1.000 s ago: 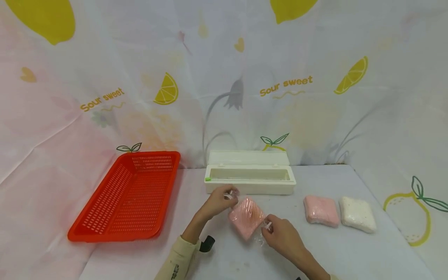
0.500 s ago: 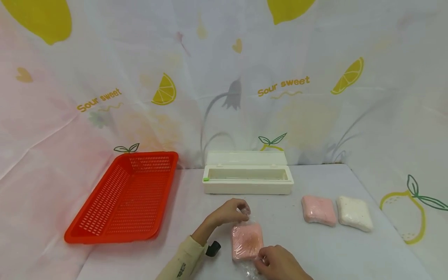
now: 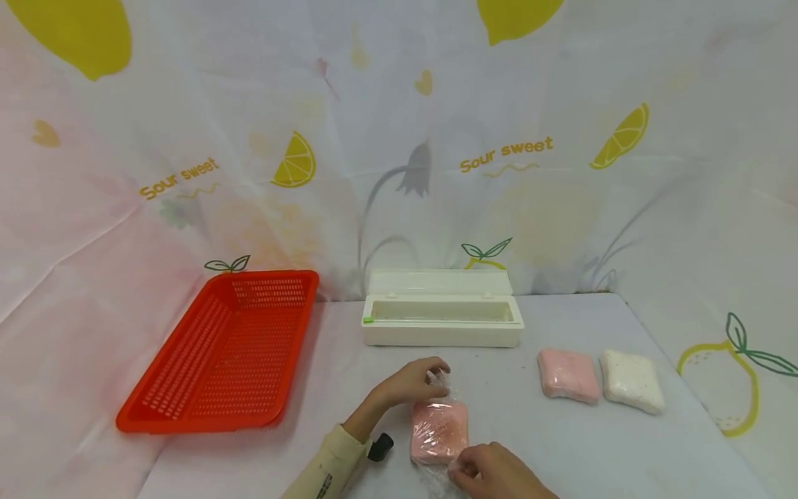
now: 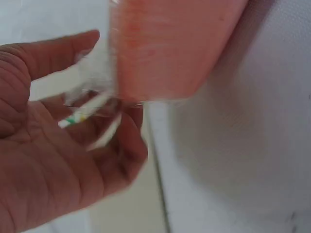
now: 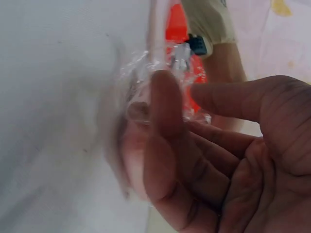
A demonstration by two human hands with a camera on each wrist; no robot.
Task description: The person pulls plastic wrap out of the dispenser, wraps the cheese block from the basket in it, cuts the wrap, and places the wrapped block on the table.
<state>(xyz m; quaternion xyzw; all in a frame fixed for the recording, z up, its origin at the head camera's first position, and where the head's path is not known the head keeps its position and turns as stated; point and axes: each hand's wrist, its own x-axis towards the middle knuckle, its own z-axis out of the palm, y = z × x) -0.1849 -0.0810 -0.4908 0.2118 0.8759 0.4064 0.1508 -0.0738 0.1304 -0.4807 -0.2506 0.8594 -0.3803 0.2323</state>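
Note:
A pink square block [image 3: 439,433] with a brownish middle is covered in clear plastic wrap [image 3: 444,384] and lies low in the head view. Loose wrap sticks out beyond its far and near edges. My left hand [image 3: 414,382] is at the far edge; in the left wrist view its thumb stands apart from the bent fingers [image 4: 129,150], with loose wrap between them. At the near right corner, my right hand [image 3: 495,473] pinches the near end of the wrap; the right wrist view shows crumpled wrap [image 5: 141,65] behind its fingers [image 5: 165,104].
An open white plastic-wrap dispenser [image 3: 441,335] with a green slider stands behind the hands. To the left is a red perforated basket [image 3: 283,395]. A wrapped pink block [image 3: 569,375] and a white one [image 3: 632,380] lie at the right, near a lemon-print cloth [image 3: 399,173].
Over the last second, the block has turned from a diamond position to square-on and come nearer, both hands moving with it. In the last half second, the hands have shifted only slightly.

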